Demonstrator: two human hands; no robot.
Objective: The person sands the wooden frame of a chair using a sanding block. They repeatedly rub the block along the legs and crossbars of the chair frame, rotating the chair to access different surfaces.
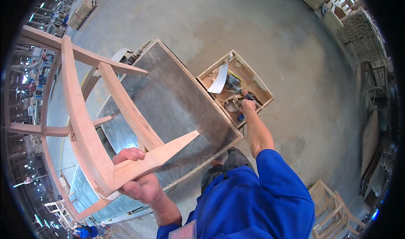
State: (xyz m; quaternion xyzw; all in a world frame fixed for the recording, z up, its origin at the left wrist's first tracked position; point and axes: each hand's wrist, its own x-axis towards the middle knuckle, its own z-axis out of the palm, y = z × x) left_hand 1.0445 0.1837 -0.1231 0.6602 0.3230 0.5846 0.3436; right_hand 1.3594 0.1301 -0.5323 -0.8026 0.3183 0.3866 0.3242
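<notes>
At left of the dark-grey flat table [168, 78], the left hand [142, 187] wraps fingers around the pale wooden frame [81, 104], tapered end pointing right, while the right hand [249, 105] (finger closure I cannot tell) is nearest the black tool [249, 97], right of this table.

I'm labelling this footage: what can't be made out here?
All in the head view:
Part of the left hand: hidden by the wooden frame.
What the right hand touches: too small in the wooden box.
Anything beneath the white sheet: covered by it.
</notes>
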